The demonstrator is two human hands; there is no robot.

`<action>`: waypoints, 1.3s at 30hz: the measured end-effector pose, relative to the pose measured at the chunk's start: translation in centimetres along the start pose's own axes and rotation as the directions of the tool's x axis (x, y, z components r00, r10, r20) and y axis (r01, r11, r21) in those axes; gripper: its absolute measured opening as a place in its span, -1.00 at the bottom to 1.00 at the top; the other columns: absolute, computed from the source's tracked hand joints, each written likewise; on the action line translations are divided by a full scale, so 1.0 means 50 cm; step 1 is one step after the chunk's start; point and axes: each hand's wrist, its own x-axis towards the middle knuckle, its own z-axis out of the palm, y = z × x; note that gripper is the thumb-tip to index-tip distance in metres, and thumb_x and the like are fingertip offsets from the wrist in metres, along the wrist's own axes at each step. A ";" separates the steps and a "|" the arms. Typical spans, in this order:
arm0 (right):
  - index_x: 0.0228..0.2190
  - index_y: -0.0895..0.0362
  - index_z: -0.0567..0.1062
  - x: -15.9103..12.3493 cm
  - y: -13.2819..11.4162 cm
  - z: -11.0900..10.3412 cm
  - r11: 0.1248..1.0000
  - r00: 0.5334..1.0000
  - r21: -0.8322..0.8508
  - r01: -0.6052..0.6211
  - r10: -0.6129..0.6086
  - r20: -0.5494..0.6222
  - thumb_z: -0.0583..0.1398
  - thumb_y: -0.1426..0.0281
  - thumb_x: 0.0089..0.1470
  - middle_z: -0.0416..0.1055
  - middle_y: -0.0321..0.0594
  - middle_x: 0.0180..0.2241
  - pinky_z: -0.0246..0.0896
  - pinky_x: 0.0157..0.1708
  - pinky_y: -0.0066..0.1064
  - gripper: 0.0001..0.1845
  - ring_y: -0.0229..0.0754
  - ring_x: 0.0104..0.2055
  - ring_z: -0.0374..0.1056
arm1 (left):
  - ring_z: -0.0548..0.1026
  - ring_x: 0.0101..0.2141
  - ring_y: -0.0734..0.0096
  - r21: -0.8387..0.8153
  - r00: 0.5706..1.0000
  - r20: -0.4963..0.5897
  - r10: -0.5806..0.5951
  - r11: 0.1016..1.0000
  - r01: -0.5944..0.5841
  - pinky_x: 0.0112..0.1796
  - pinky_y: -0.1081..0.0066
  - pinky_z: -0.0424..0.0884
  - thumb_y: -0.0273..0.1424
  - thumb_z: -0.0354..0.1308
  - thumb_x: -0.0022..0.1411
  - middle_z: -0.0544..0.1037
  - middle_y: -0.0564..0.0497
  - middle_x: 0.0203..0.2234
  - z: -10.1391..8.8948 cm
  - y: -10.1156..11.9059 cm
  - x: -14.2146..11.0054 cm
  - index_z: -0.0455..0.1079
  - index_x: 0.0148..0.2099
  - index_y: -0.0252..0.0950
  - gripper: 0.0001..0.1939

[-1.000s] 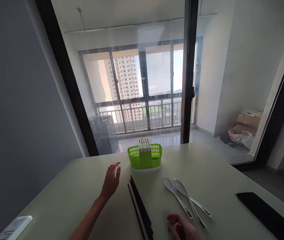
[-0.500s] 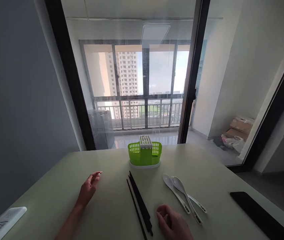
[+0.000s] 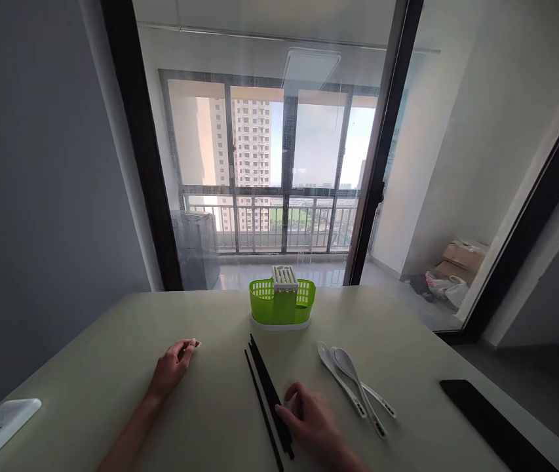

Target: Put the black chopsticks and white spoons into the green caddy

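My right hand (image 3: 311,416) is at the right side of a bunch of black chopsticks (image 3: 265,377) lying on the table. Its thumb tip reaches the chopsticks or hovers just over them, with the index finger curved apart from it. One separate black chopstick (image 3: 261,403) lies just left of the bunch. My left hand (image 3: 172,366) rests on the table further left, loosely bent, with nothing in it. Three white spoons (image 3: 358,387) lie crossed to the right of my right hand. Behind the chopsticks stands a green basket-like utensil holder (image 3: 282,308) with a white slotted top.
A pale table (image 3: 210,419) carries everything. At its right lies a long black flat object (image 3: 490,419); at the left edge is a white object with dark markings (image 3: 1,423). Past the far edge stands a dark-framed glass door (image 3: 375,177), with cardboard boxes (image 3: 463,259) beyond.
My left hand has moved left, away from the chopsticks, and settled on the table. My right hand has moved forward and left to the chopsticks. The view has shifted slightly.
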 end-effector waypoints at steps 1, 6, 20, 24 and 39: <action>-0.31 0.08 0.47 0.003 -0.003 -0.002 1.000 1.000 -0.023 -0.001 0.001 0.010 0.27 0.25 0.14 0.48 -0.37 -0.56 0.01 -0.47 -0.48 -0.84 -0.24 -0.47 0.40 | 0.64 -0.21 0.16 0.000 1.000 -0.005 0.006 1.000 -0.006 -0.30 0.42 0.51 0.02 -0.05 0.27 0.69 -0.02 -0.13 0.000 0.001 -0.001 0.59 -0.17 -0.17 -0.51; -0.30 0.08 0.48 0.010 -0.024 -0.018 0.990 0.996 -0.138 -0.018 0.030 0.089 0.24 0.30 0.18 0.53 -0.35 -0.51 0.00 -0.47 -0.50 -0.89 -0.24 -0.42 0.44 | 0.63 -0.20 0.18 0.000 0.999 -0.028 0.039 0.999 -0.039 -0.27 0.41 0.51 -0.03 -0.05 0.27 0.69 -0.01 -0.14 0.002 0.003 -0.008 0.58 -0.20 -0.16 -0.54; -0.18 0.12 0.46 0.002 -0.063 -0.019 0.882 0.990 -0.469 0.050 0.017 0.138 0.11 0.32 0.26 0.63 -0.11 -0.29 0.02 -0.39 -0.36 -0.81 -0.01 -0.23 0.55 | 0.60 -0.20 0.19 -0.004 0.999 0.010 0.040 0.999 -0.040 -0.22 0.37 0.50 -0.02 -0.06 0.28 0.67 -0.04 -0.13 0.010 0.010 -0.017 0.56 -0.18 -0.19 -0.53; -0.17 0.14 0.45 -0.006 -0.080 -0.018 0.839 0.989 -0.537 0.090 -0.013 0.145 0.05 0.36 0.29 0.62 -0.05 -0.29 0.04 -0.40 -0.34 -0.80 0.04 -0.25 0.57 | 0.59 -0.18 0.19 -0.004 0.999 0.017 0.046 0.999 -0.046 -0.20 0.36 0.51 -0.04 -0.06 0.29 0.67 -0.02 -0.13 0.010 0.011 -0.019 0.55 -0.19 -0.17 -0.56; -0.20 0.14 0.52 -0.022 -0.099 -0.019 0.770 0.971 -0.601 0.215 -0.101 0.218 0.04 0.39 0.30 0.61 -0.04 -0.30 0.08 -0.34 -0.31 -0.75 0.08 -0.24 0.55 | 0.59 -0.12 0.18 -0.005 0.996 0.020 0.085 0.996 -0.085 -0.11 0.34 0.49 -0.06 -0.06 0.31 0.64 -0.05 -0.12 0.019 0.003 -0.022 0.55 -0.19 -0.20 -0.56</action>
